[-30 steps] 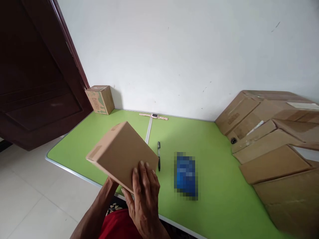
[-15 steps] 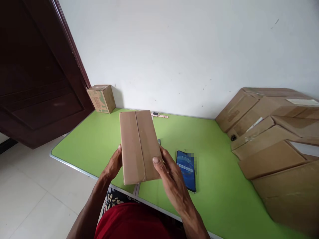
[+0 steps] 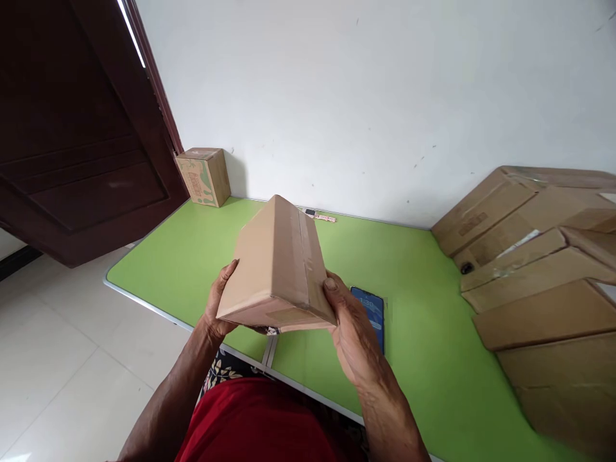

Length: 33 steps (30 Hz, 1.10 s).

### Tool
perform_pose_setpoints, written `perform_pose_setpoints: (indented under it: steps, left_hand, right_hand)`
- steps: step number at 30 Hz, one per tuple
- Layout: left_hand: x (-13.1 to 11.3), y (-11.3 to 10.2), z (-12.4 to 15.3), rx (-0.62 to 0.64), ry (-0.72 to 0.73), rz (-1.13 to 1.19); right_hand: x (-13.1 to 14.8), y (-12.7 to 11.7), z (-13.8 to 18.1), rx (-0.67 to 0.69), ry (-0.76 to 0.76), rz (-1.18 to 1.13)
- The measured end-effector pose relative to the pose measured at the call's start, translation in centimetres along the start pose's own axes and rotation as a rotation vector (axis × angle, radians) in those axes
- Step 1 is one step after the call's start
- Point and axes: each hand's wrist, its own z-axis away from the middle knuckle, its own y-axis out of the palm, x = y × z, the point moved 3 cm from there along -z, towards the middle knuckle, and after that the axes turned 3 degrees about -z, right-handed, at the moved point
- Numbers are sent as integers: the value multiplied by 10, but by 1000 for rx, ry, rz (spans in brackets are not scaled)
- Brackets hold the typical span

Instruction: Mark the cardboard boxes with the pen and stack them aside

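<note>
A closed brown cardboard box (image 3: 255, 256) is held up over the green table, tilted so that its taped seam faces right and one end faces me. My left hand (image 3: 221, 301) grips its left side, thumb on the near left face. On the right side my right hand (image 3: 349, 314) holds it, with the thumb pressed on the taped face. The fingers beneath the box are hidden. A smartphone (image 3: 373, 314) with a lit screen lies on the table, partly behind my right hand.
The green folding table (image 3: 409, 269) stands against a white wall. A small printed carton (image 3: 205, 176) sits at its far left corner. Several larger cardboard boxes (image 3: 539, 308) crowd the right side. Near the wall lies a small pink strip with a dark piece (image 3: 317, 215). A dark door (image 3: 77, 128) is at left.
Both hands have rolled the box, so its left side face and near end now show and the taped seam has turned to the right. The view has shifted slightly.
</note>
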Motion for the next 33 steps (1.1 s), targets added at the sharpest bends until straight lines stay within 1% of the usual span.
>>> perform_pose_setpoints:
  steps: [3, 6, 8, 10, 12, 15, 17, 19, 21, 22, 23, 25, 27, 28, 30, 31, 33]
  left_hand:
    - [-2, 3, 1, -48, 56, 58]
    - [1, 12, 0, -56, 139, 120]
    - [9, 23, 2, -7, 210, 166]
    - [20, 36, 6, 54, 277, 186]
    - [35, 45, 11, 94, 303, 165]
    - [56, 47, 18, 130, 293, 99]
    - [64, 40, 21, 170, 294, 27]
    - [66, 25, 23, 236, 294, -66]
    - [61, 2, 25, 284, 262, -158]
    - [56, -12, 26, 278, 244, -196]
    - [50, -28, 27, 242, 226, -233]
    - [31, -57, 30, 130, 249, -272]
    - [12, -73, 33, 66, 282, -292]
    - [4, -74, 34, 65, 293, -318]
    - [-6, -63, 35, 120, 307, -404]
    - [-9, -52, 36, 177, 308, -452]
    - [-12, -25, 41, 337, 299, -517]
  right_hand:
    - [0, -10, 4, -102, -32, 74]
    - [-6, -8, 9, -104, -82, 115]
    - [-15, 3, 11, -85, -103, 126]
    - [-25, 21, 11, -81, -120, 81]
    - [-34, 40, 13, -122, -142, -4]
    - [-42, 58, 16, -230, -159, -79]
    - [-43, 59, 17, -236, -161, -85]
    - [-36, 48, 16, -193, -200, -65]
    - [-20, 24, 12, -127, -258, -24]
    - [-9, 8, 10, -82, -281, -5]
    - [4, -9, 7, -26, -274, 17]
    - [30, -40, 5, 89, -265, 45]
    - [52, -63, 6, 133, -227, 93]
    - [60, -67, 6, 166, -212, 106]
    - [67, -65, 7, 271, -181, 123]
    - [67, -59, 7, 340, -165, 135]
    - [63, -44, 6, 448, -147, 195]
